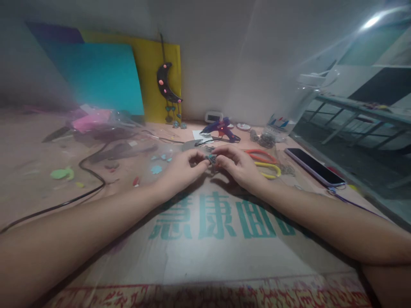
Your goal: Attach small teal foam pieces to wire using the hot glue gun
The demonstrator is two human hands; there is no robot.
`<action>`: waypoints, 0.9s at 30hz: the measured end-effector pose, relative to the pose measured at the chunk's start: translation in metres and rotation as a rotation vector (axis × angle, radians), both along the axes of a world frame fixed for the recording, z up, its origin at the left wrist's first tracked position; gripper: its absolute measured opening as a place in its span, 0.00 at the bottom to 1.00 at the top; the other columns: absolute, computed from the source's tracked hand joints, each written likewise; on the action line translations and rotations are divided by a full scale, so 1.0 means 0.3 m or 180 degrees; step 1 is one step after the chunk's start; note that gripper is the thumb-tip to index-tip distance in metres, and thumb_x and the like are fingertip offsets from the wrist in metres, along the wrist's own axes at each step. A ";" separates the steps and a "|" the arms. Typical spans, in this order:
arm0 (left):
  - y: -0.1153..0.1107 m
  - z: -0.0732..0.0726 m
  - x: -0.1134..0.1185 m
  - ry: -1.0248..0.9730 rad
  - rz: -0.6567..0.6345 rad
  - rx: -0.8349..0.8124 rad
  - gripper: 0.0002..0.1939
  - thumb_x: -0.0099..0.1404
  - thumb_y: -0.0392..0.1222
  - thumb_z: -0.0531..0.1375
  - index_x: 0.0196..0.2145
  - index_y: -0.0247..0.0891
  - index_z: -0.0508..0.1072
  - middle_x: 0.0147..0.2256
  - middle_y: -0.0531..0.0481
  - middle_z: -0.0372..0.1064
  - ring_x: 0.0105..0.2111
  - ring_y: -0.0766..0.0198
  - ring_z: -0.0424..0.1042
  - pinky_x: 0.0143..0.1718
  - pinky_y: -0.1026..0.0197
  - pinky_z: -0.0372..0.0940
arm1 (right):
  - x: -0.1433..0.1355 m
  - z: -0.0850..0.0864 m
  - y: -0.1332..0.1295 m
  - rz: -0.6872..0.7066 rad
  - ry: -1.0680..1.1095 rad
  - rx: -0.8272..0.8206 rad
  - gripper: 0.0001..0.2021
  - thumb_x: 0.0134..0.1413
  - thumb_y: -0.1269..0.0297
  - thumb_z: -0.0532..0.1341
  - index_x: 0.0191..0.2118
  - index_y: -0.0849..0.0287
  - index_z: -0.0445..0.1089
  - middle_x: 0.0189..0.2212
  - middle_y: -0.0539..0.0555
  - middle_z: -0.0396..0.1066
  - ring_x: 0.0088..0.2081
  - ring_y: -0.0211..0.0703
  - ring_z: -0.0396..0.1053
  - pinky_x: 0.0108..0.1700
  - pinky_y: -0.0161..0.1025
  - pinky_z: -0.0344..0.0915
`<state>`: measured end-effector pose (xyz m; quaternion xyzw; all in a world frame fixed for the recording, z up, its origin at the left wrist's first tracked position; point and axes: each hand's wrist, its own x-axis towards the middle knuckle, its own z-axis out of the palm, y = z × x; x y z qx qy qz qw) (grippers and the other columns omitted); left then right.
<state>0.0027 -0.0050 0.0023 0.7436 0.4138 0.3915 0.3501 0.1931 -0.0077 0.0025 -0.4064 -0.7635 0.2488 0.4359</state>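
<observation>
Between my two hands is a small blue-grey piece (211, 158), too small to make out fully. My left hand (188, 167) pinches its left side with thumb and forefinger. From the other side, my right hand (236, 164) grips the same piece between thumb and fingertips. Just right of my right hand lie scissors with a red and a yellow handle loop (271, 170); their blades are hidden behind the hand. Light-blue cut pieces (156, 170) lie left of my left hand. Beyond both hands rests a dark blue glue gun (221, 128) with a small red light.
A phone (314, 167) lies at the right edge. A black cord (93, 171) curves across the left side. Against the wall hang a black crescent moon ornament (164, 81) and coloured sheets (105, 77). A clear plastic jar (279, 124) stands at back right.
</observation>
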 end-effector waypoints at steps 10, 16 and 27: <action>-0.009 0.008 0.000 -0.0036 0.0008 -0.0044 0.10 0.64 0.45 0.59 0.35 0.36 0.74 0.34 0.51 0.74 0.35 0.62 0.71 0.40 0.61 0.63 | 0.001 0.004 -0.001 -0.0065 -0.0189 0.0104 0.08 0.61 0.62 0.58 0.33 0.59 0.70 0.29 0.50 0.74 0.33 0.40 0.72 0.39 0.37 0.67; 0.003 -0.006 -0.002 -0.0161 0.0105 -0.0099 0.12 0.63 0.48 0.60 0.35 0.36 0.72 0.34 0.50 0.73 0.34 0.62 0.71 0.37 0.61 0.63 | 0.001 -0.014 0.006 0.0287 -0.0041 -0.0142 0.19 0.52 0.60 0.66 0.49 0.57 0.66 0.41 0.54 0.74 0.42 0.44 0.73 0.44 0.41 0.69; 0.018 -0.010 0.003 -0.0366 0.0210 -0.0114 0.07 0.61 0.44 0.59 0.33 0.37 0.69 0.33 0.52 0.70 0.34 0.63 0.68 0.38 0.62 0.61 | -0.001 -0.002 0.004 -0.0265 0.0065 -0.0105 0.07 0.61 0.61 0.59 0.34 0.58 0.68 0.25 0.48 0.70 0.28 0.36 0.68 0.33 0.35 0.65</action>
